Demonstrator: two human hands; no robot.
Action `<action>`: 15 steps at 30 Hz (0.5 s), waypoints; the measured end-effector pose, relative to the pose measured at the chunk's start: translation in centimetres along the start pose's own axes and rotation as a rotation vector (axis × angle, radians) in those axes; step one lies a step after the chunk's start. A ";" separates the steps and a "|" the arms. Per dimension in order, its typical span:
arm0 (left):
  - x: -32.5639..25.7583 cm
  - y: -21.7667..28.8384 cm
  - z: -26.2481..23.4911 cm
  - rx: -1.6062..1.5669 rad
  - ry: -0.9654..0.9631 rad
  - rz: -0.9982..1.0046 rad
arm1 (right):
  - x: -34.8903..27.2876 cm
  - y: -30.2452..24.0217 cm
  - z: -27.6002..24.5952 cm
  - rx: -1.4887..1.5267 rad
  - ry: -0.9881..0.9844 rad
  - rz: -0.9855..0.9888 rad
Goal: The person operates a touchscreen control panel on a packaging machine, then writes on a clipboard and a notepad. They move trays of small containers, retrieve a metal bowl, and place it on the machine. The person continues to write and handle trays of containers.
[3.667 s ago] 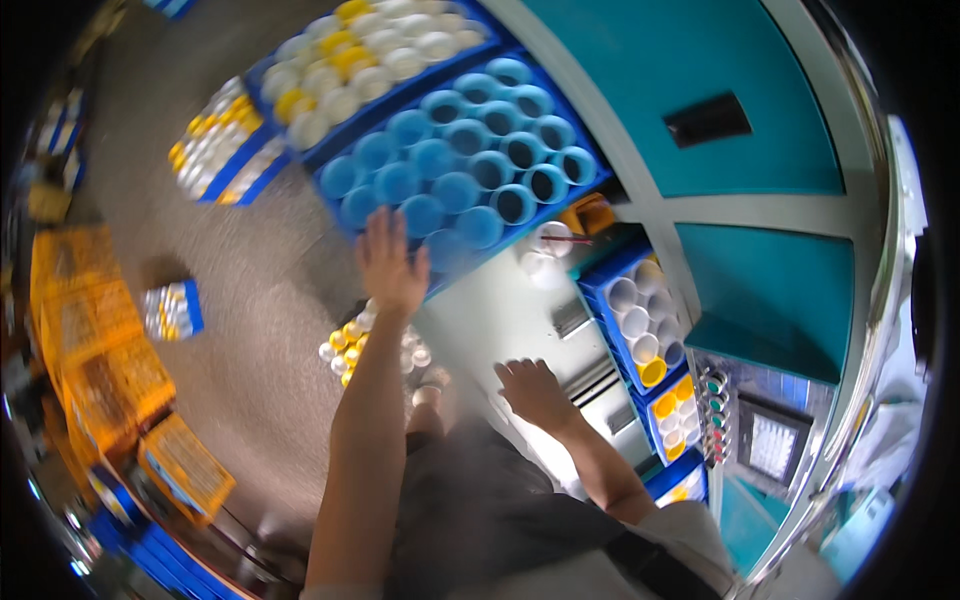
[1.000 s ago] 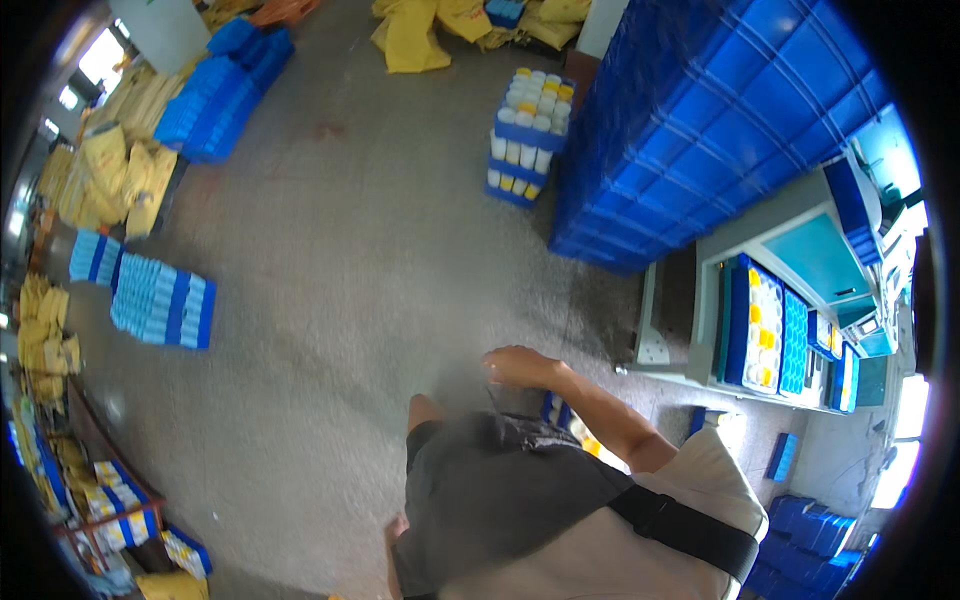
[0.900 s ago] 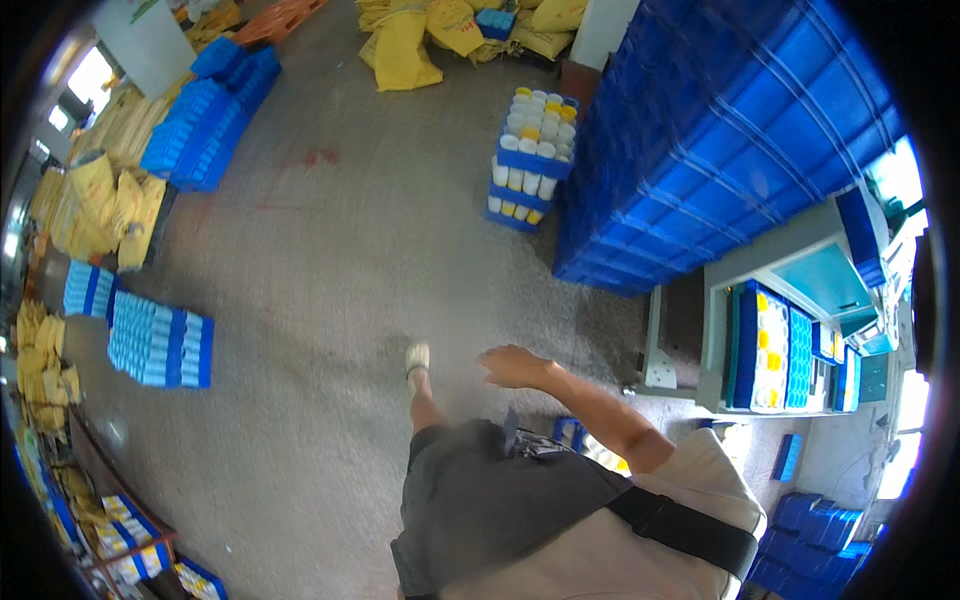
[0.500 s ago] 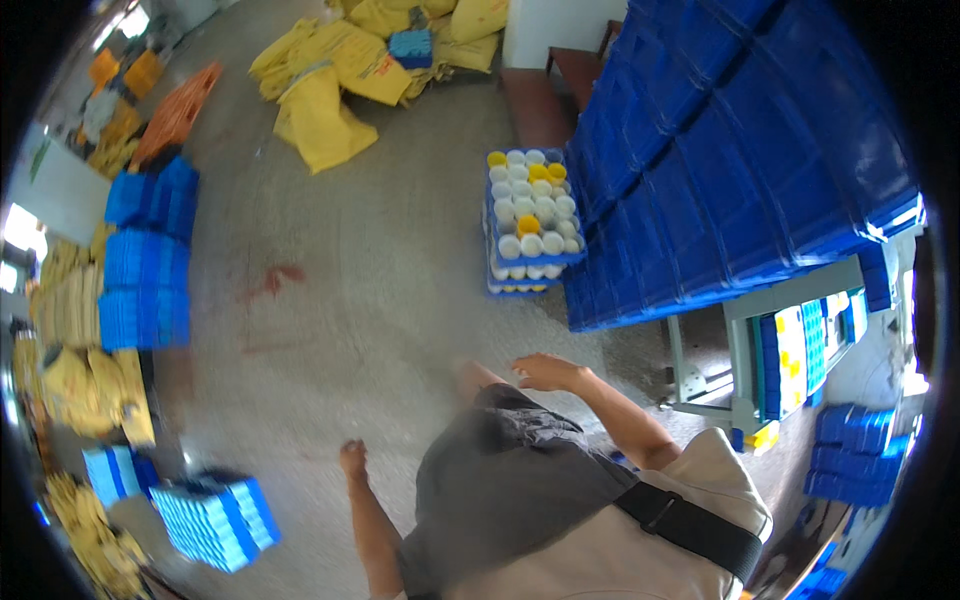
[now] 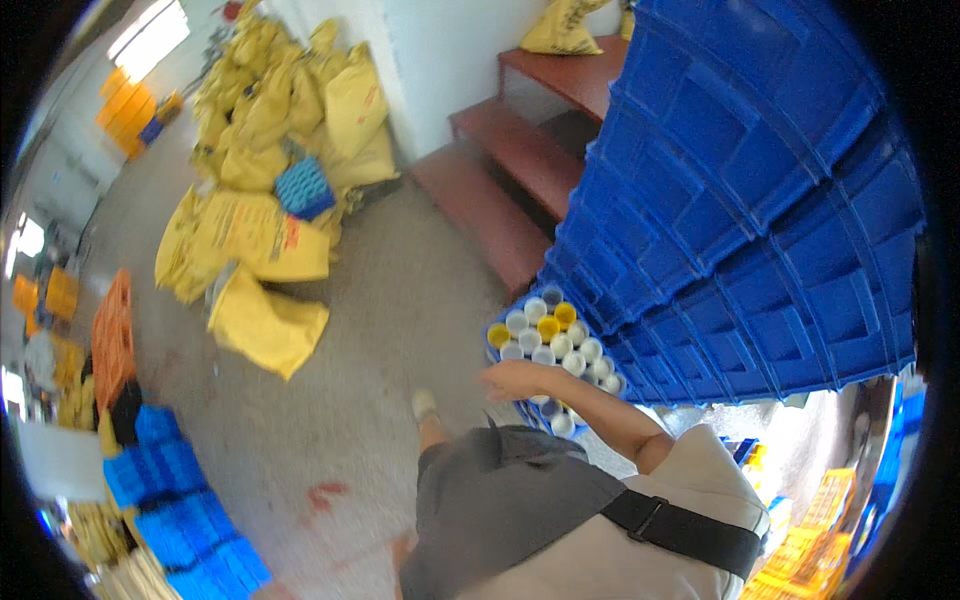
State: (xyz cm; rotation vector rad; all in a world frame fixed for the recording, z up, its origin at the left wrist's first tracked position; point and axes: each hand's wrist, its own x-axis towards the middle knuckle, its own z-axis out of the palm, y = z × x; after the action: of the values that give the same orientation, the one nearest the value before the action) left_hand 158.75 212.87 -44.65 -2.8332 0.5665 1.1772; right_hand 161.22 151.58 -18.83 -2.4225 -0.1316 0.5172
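Note:
My right hand (image 5: 508, 381) hangs in front of me with loosely bent fingers and nothing visible in it. It overlaps the near left side of a blue crate (image 5: 493, 352) in the picture, but I cannot tell that it touches it. Upright white cups (image 5: 562, 346) and a few yellow cups (image 5: 565, 314) fill the crate in rows. My right forearm hides part of them. Of my left arm only a sliver of skin (image 5: 402, 548) shows beside the dark shorts; the fingers are hidden.
A tall wall of stacked blue crates (image 5: 720, 230) rises on the right. Dark red steps (image 5: 490, 210) stand ahead, beside a white wall. Yellow sacks (image 5: 265, 235) lie piled at the far left, with a blue block (image 5: 303, 187) among them. Blue stacks (image 5: 175, 500) line the lower left.
I have walked forward and the view has turned: the cup crate is now close to my right hand, and the steps and sacks are nearer. My left hand has dropped mostly out of sight.

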 end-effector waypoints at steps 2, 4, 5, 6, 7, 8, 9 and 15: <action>5.9 1.3 -2.5 -0.411 -0.130 -0.220 | 5.2 2.7 -5.0 -0.064 -0.060 0.253; 13.2 2.8 -7.5 -0.531 -0.177 -0.271 | 9.7 6.2 -8.5 -0.073 -0.025 0.375; 17.6 3.6 -10.6 -0.541 -0.181 -0.258 | 11.5 8.1 -9.9 -0.068 0.031 0.395; 21.8 4.4 -14.5 -0.540 -0.186 -0.232 | 13.4 9.9 -11.8 -0.065 0.092 0.417; 26.0 5.6 -18.7 -0.533 -0.182 -0.201 | 15.2 11.1 -13.6 0.055 0.117 0.530; 30.2 6.7 -23.2 -0.544 -0.177 -0.176 | 17.1 11.8 -15.4 0.075 0.118 0.532; 34.4 8.3 -27.5 -0.559 -0.172 -0.156 | 18.5 12.5 -17.5 0.083 0.132 0.533; 60.1 20.1 -55.9 -0.843 0.007 -0.071 | 20.5 17.1 -30.2 0.173 0.239 0.581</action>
State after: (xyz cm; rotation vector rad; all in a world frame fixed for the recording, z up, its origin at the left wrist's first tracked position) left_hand 229.05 166.01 -43.73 -3.4554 -0.0819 1.7078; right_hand 191.39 125.22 -14.74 -2.3089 0.7065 0.4573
